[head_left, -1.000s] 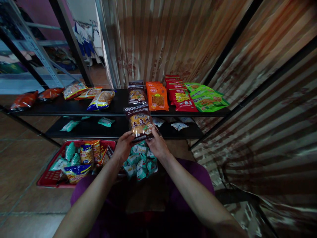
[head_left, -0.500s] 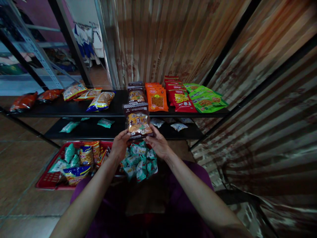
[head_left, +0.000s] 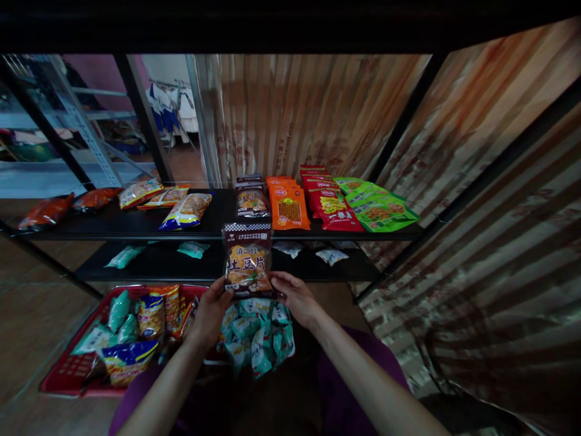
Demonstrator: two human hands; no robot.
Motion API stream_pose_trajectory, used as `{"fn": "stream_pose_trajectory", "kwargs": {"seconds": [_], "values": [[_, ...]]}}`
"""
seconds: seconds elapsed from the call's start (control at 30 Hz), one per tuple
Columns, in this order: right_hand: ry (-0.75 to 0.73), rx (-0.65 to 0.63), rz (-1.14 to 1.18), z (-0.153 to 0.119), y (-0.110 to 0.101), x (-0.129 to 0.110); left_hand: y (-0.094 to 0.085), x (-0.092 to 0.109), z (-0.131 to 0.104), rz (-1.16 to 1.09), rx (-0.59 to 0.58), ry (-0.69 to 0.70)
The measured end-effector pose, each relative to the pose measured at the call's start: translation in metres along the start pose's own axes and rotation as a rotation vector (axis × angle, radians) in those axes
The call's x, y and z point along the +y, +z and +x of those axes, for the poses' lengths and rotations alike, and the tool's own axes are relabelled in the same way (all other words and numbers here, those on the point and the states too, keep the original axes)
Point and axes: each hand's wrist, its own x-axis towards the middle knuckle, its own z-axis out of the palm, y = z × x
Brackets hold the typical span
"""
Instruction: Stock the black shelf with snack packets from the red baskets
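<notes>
Between my two hands a brown bag of potato chips [head_left: 247, 260] is held upright, its printed front facing me. My left hand [head_left: 213, 309] grips its lower left corner, thumb in front. My right hand [head_left: 297, 297] pinches its lower right edge. Just behind it, on the upper black shelf [head_left: 218, 221], stand similar brown chip bags [head_left: 251, 200]. To their right are orange snack packets [head_left: 290, 207], red snack bags [head_left: 333, 206] and green snack bags [head_left: 381, 207]. Beneath my hands lies a pile of small teal packets [head_left: 261, 339].
A red basket [head_left: 59, 378] with teal, blue-yellow and orange snack bags sits on the floor at left. Clear-fronted snack bags [head_left: 188, 210] lie on the shelf's left part. The lower shelf [head_left: 236, 266] carries a few small packets. A striped curtain [head_left: 327, 109] hangs behind.
My view has tilted upward, so the shelves sit lower and a dark bar shows at the top. The chip bag stays in both hands, now more upright and just below the shelf's bags.
</notes>
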Motion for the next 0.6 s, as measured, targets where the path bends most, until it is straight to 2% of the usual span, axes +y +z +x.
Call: {"fn": "stream_pose_trajectory", "kwargs": {"seconds": [0.27,0.4,0.6], "values": [[-0.041,0.021,-0.133,0.017,0.006,-0.007,0.001,0.001,0.013,0.011,0.017,0.027],[-0.048,0.034,-0.105,0.031,0.007,-0.016,0.007,0.003,0.023,-0.001,0.003,0.044],[0.077,-0.008,-0.007,0.044,0.009,-0.039,0.018,0.010,0.035,-0.075,0.048,0.039]]}}
